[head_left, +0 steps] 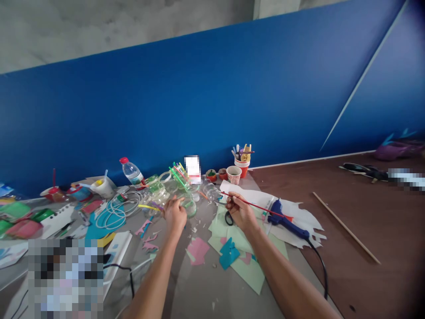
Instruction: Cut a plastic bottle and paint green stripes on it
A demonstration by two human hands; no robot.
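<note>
My right hand pinches a thin red stick, which slants down to the right over white paper and a blue glue gun. My left hand reaches in among clear plastic cups or bottle pieces; its index finger points towards the right hand. Whether it grips anything is hidden. A clear round plastic piece sits just right of its fingers. Black scissors handles lie beside my right hand on pale green paper. Pink paper and teal paper lie between my forearms.
Behind stand a red-capped bottle, green straws, a patterned paper cup and a red cup with brushes. Coiled white cable lies left. A wooden stick rests on the brown surface right. A blue partition borders the table.
</note>
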